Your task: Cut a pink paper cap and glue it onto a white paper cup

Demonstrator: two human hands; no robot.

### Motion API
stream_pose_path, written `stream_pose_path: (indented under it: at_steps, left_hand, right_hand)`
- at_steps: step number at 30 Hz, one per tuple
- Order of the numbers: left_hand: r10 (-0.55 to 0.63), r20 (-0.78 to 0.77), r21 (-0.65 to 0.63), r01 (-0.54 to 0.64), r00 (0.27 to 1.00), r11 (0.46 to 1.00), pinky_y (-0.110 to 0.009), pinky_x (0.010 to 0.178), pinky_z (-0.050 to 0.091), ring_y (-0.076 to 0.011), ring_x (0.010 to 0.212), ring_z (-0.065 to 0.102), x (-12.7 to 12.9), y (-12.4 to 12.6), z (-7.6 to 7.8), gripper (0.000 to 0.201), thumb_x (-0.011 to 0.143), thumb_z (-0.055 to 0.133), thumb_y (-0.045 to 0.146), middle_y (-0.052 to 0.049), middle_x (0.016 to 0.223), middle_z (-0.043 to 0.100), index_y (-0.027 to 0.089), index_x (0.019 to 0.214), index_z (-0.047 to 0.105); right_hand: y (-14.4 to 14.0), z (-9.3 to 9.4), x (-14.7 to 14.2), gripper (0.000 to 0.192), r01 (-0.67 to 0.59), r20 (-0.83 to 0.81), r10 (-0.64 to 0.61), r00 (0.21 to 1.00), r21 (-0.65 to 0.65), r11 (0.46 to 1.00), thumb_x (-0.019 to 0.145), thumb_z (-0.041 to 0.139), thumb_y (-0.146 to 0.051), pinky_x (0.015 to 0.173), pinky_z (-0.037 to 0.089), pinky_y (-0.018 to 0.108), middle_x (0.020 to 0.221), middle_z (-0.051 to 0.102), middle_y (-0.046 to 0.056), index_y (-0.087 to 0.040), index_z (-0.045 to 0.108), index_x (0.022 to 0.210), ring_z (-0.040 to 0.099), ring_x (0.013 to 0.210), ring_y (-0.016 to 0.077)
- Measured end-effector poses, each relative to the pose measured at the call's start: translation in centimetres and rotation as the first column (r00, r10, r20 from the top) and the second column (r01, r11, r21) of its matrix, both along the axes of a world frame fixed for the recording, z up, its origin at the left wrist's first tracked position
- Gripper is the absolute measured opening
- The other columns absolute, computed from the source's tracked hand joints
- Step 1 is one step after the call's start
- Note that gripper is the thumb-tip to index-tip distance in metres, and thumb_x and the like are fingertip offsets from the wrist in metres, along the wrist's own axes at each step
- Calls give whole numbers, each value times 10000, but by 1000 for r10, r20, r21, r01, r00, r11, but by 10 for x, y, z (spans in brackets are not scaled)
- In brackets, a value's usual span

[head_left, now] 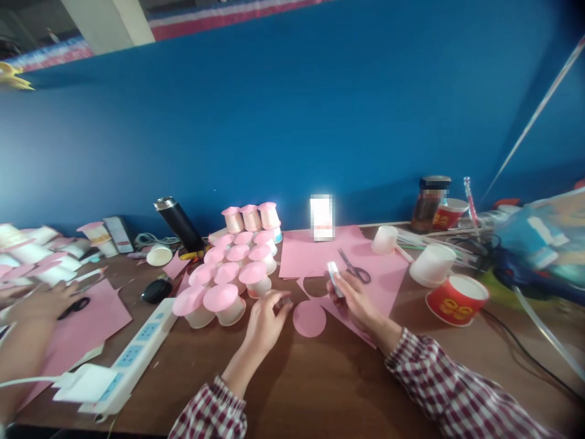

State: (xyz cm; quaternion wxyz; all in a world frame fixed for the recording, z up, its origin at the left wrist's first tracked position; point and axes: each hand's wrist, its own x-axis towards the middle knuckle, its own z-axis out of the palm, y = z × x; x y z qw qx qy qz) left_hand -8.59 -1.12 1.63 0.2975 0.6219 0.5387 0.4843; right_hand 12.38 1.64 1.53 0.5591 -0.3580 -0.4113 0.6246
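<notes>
My right hand (354,299) is wrapped round a white glue stick (334,275), its end pointing up and away. My left hand (269,317) has its fingers curled together just left of a pink paper circle (309,319); whatever is in the fingertips is too small to make out. The circle lies flat on the brown table, apart from both hands. Behind it are cut pink paper sheets (386,286) with scissors (355,268) lying on them. To the left of my left hand stand several paper cups topped with pink discs (223,297).
A white power strip (132,360) and a black mouse (156,291) lie left. Another person's hand (41,302) rests by pink paper at far left. A dark thermos (176,222) leans behind. White cups (432,266) and a red cup (457,300) stand right, near a cable.
</notes>
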Motion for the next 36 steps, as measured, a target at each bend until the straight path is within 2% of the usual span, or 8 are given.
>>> stream_pose_path:
  at_steps: [5, 9, 11, 13, 16, 21, 27, 36]
  left_hand:
    - [-18, -298, 69, 40, 954, 997, -345, 755, 482, -203, 762, 612, -3, 5, -10, 280, 757, 595, 196, -73, 988, 666, 228, 1027, 659]
    - [109, -621, 177, 3, 776, 984, -326, 766, 484, -217, 949, 597, 8, -6, -2, 359, 830, 488, 188, -89, 1163, 582, 233, 1181, 550]
    - [115, -715, 191, 34, 690, 981, -317, 761, 482, -211, 922, 597, 17, -20, 5, 279, 868, 440, 203, -76, 1032, 624, 228, 1108, 581]
    - [48, -783, 142, 104, 620, 984, -321, 739, 483, -211, 864, 597, 25, -37, 10, 222, 877, 423, 200, -67, 933, 643, 220, 990, 613]
    - [-58, -829, 53, 181, 556, 982, -342, 707, 490, -212, 820, 597, 33, -60, 10, 209, 885, 427, 237, -59, 951, 648, 226, 994, 604]
    - [-66, -841, 64, 219, 537, 974, -401, 842, 472, -254, 987, 566, 30, -74, -1, 351, 859, 499, 304, -99, 1124, 621, 187, 1190, 524]
    - [-124, -829, 59, 307, 545, 950, -416, 888, 454, -260, 1029, 544, 22, -70, -2, 346, 855, 510, 316, -98, 1151, 612, 182, 1173, 539]
    - [-228, -853, 43, 497, 470, 867, -427, 943, 408, -254, 1034, 536, 21, -46, 6, 346, 842, 536, 346, -100, 1106, 620, 161, 1133, 550]
  right_hand:
    - [-2, 3, 3, 264, -29, 56, 26, 998, 45, 999, 809, 597, -463, 442, 293, 209, 674, 540, -11, -202, 575, 771, 424, 528, 82]
    - [-2, 4, 3, 246, -14, 66, 11, 998, 56, 998, 817, 593, -447, 443, 299, 200, 670, 526, -12, -201, 584, 818, 422, 529, 78]
    - [-1, 5, 2, 253, -2, 108, -5, 994, 60, 998, 813, 596, -450, 435, 294, 197, 650, 514, -18, -198, 572, 813, 418, 517, 78]
    - [0, 4, 3, 282, -4, 184, -9, 983, 70, 998, 810, 587, -470, 419, 287, 197, 627, 505, -22, -196, 541, 767, 422, 498, 82]
    - [3, 0, 5, 311, -9, 323, -34, 946, 131, 991, 817, 558, -502, 405, 301, 208, 619, 515, -19, -199, 518, 757, 440, 476, 93]
    - [5, -8, 9, 303, -31, 463, -74, 883, 214, 976, 833, 531, -511, 441, 376, 251, 673, 568, 10, -210, 551, 856, 499, 504, 130]
    - [5, -10, 11, 261, -48, 465, -64, 883, 226, 973, 823, 561, -482, 463, 386, 268, 658, 577, 16, -222, 577, 813, 496, 507, 144]
    - [15, 2, 31, 324, -33, 604, -149, 783, 280, 960, 864, 483, -485, 476, 392, 266, 630, 533, -1, -197, 512, 719, 485, 497, 128]
